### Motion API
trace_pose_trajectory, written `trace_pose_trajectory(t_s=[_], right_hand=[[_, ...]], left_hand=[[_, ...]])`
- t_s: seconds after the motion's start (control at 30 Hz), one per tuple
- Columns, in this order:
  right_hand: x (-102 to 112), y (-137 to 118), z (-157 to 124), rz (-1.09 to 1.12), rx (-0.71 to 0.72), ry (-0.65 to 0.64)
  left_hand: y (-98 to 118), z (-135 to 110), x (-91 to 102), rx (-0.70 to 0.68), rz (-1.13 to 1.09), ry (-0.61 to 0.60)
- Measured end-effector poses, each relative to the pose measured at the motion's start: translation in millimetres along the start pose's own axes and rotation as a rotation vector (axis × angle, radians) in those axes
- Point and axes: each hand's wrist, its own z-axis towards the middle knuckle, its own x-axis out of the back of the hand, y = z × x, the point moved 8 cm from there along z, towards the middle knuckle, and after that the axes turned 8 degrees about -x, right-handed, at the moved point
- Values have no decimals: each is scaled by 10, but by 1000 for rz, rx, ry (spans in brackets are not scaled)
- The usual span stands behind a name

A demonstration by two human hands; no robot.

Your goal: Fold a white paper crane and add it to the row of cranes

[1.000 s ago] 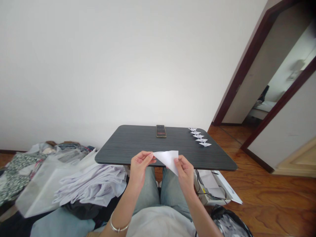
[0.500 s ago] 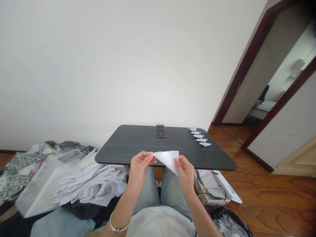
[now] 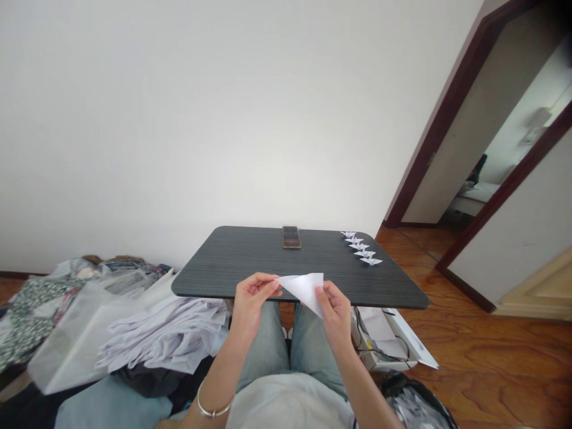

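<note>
A white sheet of paper, folded into a triangle, is held up over the near edge of the dark table. My left hand pinches its pointed left corner between thumb and fingers. On the other side, my right hand grips the right edge, thumb lying on the front face. The fingers behind the paper are partly hidden. Several small white folded paper cranes stand in a row at the table's right side.
A phone lies near the table's back edge. Piled clothes are at the left. A white box with cables and a black bag sit on the floor at the right. Beyond is a doorway.
My left hand has shifted very slightly left, still pinching the paper's corner. Otherwise the paper and my right hand look almost the same.
</note>
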Motion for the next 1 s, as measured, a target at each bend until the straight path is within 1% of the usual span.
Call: trace_pose_trajectory(t_s=[0.17,0.37,0.47,0.63,0.73,0.83,1.0], right_hand=[[-59,-78,-14,84,22,-33],[-65,-119,-9,86,46,-17],[-68,-109,-1,90,35,-25],[-74,-93,4,94,26,-28],[-77,-86,6,90,20,-28],[-80,-79,10,68,10,-34],[-83,-36,31,56,-18,-42]], left_hand=[[-9,-1,3,8,1,4],[22,-27,-40,-17,40,6],[39,-23,-84,-50,58,-50],[46,11,-129,-97,118,-210],[33,24,-132,-99,168,-267],[13,29,-126,-81,194,-267],[-6,38,-114,-51,222,-219]])
